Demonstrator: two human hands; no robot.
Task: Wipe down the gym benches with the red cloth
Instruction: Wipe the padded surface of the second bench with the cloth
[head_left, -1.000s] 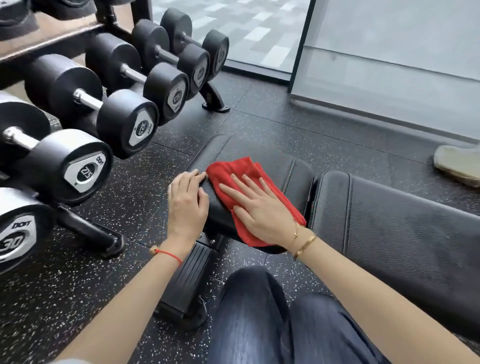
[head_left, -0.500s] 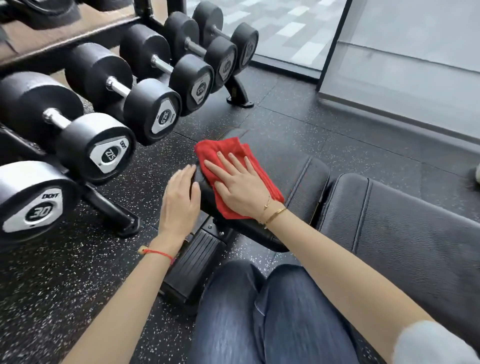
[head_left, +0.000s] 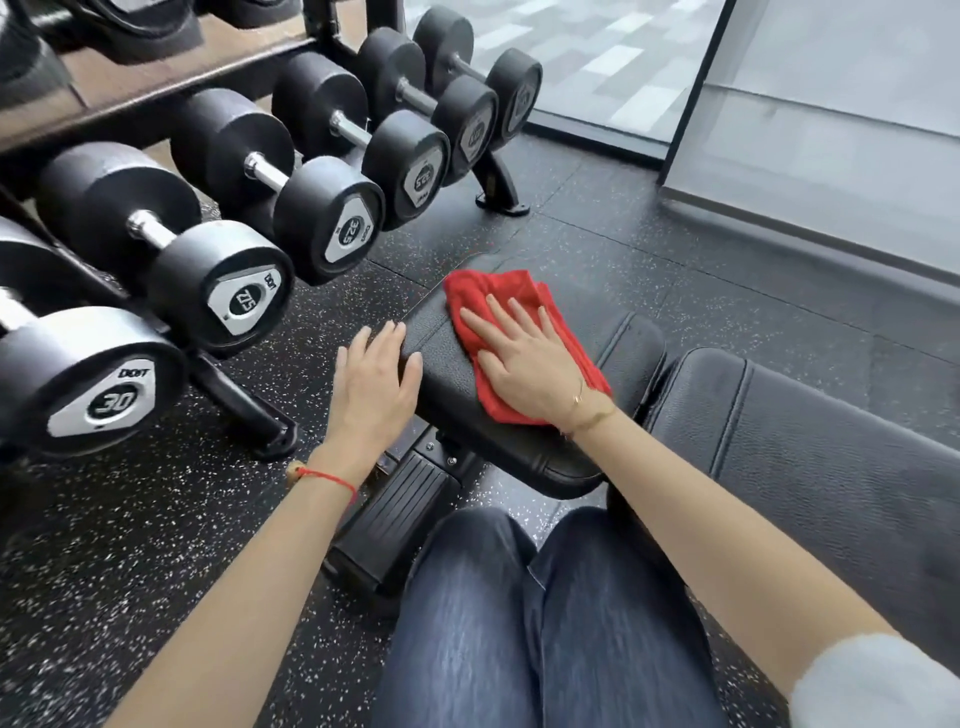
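So I've got my right hand (head_left: 524, 364) flat on the red cloth (head_left: 498, 296), fingers (head_left: 501, 317) straight and slightly spread, pressing it onto the black seat pad (head_left: 452, 374) of the gym bench. The cloth sits on the far part of that pad, bunched up ahead of my fingertips and sticking out past my wrist on the right side. My left hand (head_left: 374, 379) rests on the pad's left edge, fingers relaxed and together, thumb lying on top of the pad, not gripping anything.

Right of the seat pad, across a narrow gap, is the bench's long back pad (head_left: 831, 457). Under the seat I can see the black ribbed foot of the bench frame (head_left: 400, 514) on the speckled rubber floor (head_left: 130, 545), just in front of my knees in blue jeans (head_left: 519, 623).

Tight spot on the left: a dumbbell rack (head_left: 244, 410) loaded with black dumbbells, the nearest marked 30 (head_left: 98, 395), then 27.5 (head_left: 244, 301), with the rack's foot close to my left hand. A glass wall (head_left: 831, 130) runs behind the bench.
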